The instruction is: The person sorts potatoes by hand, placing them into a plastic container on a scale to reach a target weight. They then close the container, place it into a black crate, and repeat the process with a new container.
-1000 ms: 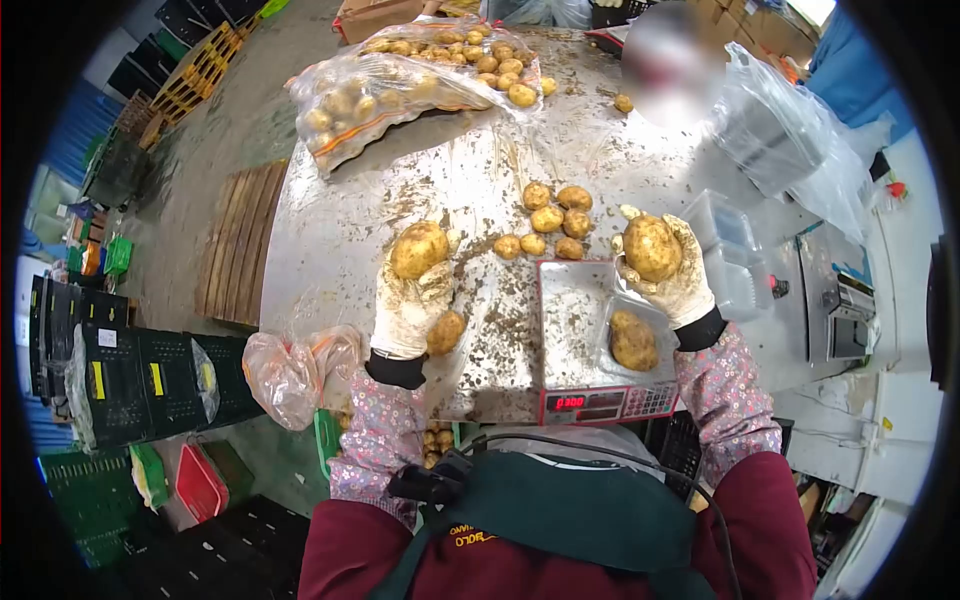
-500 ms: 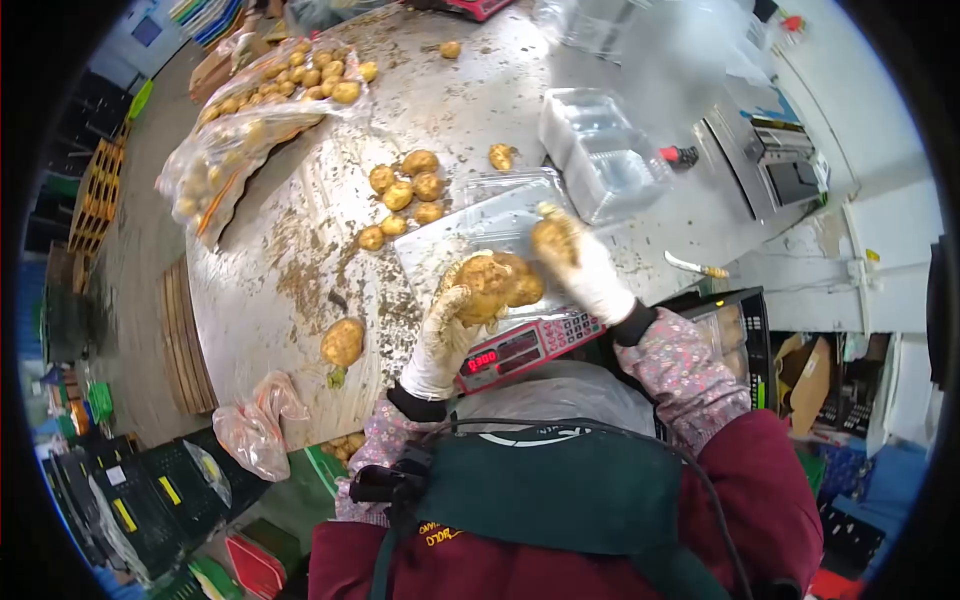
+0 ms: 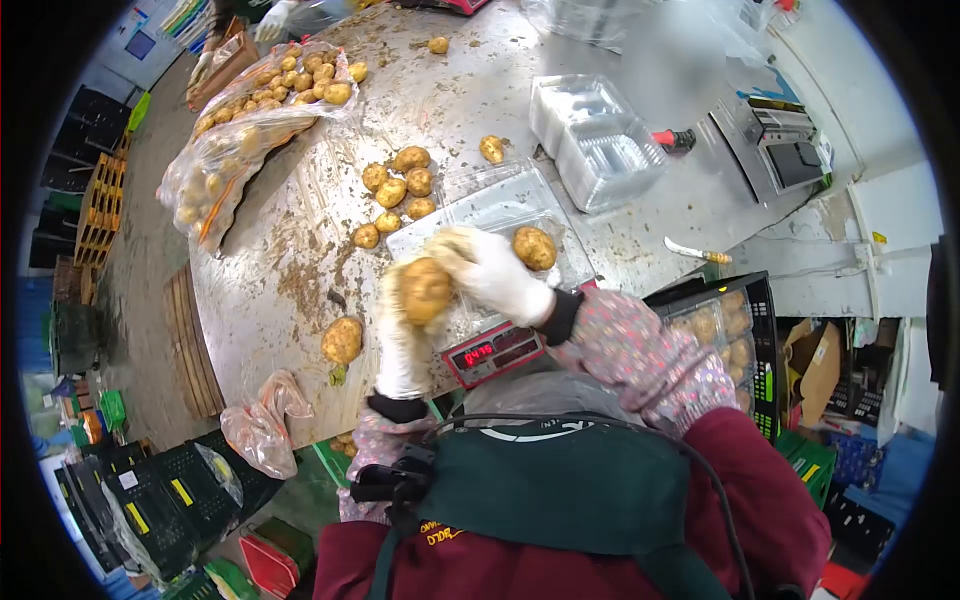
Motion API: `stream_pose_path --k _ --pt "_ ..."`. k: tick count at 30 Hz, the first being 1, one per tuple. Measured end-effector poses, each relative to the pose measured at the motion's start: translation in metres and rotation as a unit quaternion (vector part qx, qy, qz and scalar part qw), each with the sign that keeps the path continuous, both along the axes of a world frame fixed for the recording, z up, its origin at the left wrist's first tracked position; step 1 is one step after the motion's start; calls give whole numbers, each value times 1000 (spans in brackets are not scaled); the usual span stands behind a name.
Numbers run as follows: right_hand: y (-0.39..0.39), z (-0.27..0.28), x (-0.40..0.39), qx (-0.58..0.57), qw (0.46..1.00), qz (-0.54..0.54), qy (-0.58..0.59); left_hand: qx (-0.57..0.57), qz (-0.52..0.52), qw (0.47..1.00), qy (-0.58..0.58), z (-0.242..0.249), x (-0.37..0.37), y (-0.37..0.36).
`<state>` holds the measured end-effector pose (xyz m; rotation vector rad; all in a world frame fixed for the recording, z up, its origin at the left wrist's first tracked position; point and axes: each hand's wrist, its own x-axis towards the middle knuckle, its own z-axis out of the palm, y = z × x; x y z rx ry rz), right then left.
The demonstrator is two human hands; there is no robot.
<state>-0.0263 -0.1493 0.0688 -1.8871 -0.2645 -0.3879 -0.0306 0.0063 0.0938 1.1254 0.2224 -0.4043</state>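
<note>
My left hand (image 3: 398, 325), in a dirty white glove, grips a large potato (image 3: 425, 290) above the left part of the clear plastic tray. My gloved right hand (image 3: 490, 268) reaches across to the same spot, its curled fingers against the potato's upper right side; motion smears the fingertips. One potato (image 3: 535, 248) lies in the open plastic tray (image 3: 572, 236), to the right of my right hand. Under the tray sits a red scale (image 3: 490, 353) with a lit red display, partly covered by tray and hands.
Several loose potatoes (image 3: 390, 194) lie beyond the tray. A single potato (image 3: 342, 340) is at left. Stacked clear containers (image 3: 600, 150) stand at back right, near a knife (image 3: 697, 251). An open bag of potatoes (image 3: 215, 180) lies far left, and a black crate (image 3: 762, 350) stands at right.
The potato from my right hand now lies in the tray, and that hand has moved left to my left hand. The scale's display has changed. My left hand has shifted left.
</note>
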Motion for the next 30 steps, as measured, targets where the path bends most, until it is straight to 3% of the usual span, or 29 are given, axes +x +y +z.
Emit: stream_pose_path --k 1,3,5,6,7,8,9,11,12,13,15,16,17,18,20,21,22,23,25,27,29,30 --pt "12 6 16 62 997 36 17 17 42 999 4 6 5 10" --pt "26 38 64 -28 974 170 145 -74 161 984 -32 -1 22 38" --pt "52 55 113 119 960 247 -49 -104 237 964 -59 5 39 66" --pt "45 78 134 59 959 257 101 -105 229 963 -96 8 41 79" --pt "38 101 152 -4 933 264 246 -108 222 960 -134 8 44 89" --pt "37 104 164 -302 924 178 152 -85 231 956 -159 3 47 99" --pt "41 110 165 -568 818 75 40 -81 235 956 -154 1 46 104" --pt "39 121 159 -542 839 -24 -34 -76 187 975 -98 -2 44 113" --pt "34 97 151 -364 918 -16 -159 -70 169 981 -68 5 40 106" --pt "32 76 147 -241 960 46 -131 -73 177 979 -65 1 37 104" --pt "18 96 78 -185 963 195 34 -11 82 997 -10 -8 32 99" --pt "15 77 57 -164 962 212 -52 20 49 998 -40 -1 27 83" --pt "14 76 34 -204 953 222 -4 25 15 999 -42 -9 27 77" --pt "15 60 16 -201 960 183 -73 46 -9 998 -51 -13 22 66" --pt "14 36 -22 -203 968 137 47 60 -98 991 -63 -18 14 47" --pt "13 29 -34 -174 981 85 11 51 -161 983 -66 -18 10 39" --pt "9 26 -46 -164 985 49 7 27 -170 984 -46 -15 7 24" --pt "3 24 -58 -154 988 14 2 79 -174 973 -128 -19 5 14" --pt "-9 21 -82 -113 991 -63 12 59 -202 974 -83 -18 0 -4" --pt "-30 21 -106 -86 985 -129 80 157 -318 903 -242 -9 7 -21" --pt "-54 16 -118 -103 970 -184 119 187 -298 908 -229 -10 1 -45" --pt "-63 8 -125 -132 950 -230 167 352 -296 811 -361 -23 1 -52"
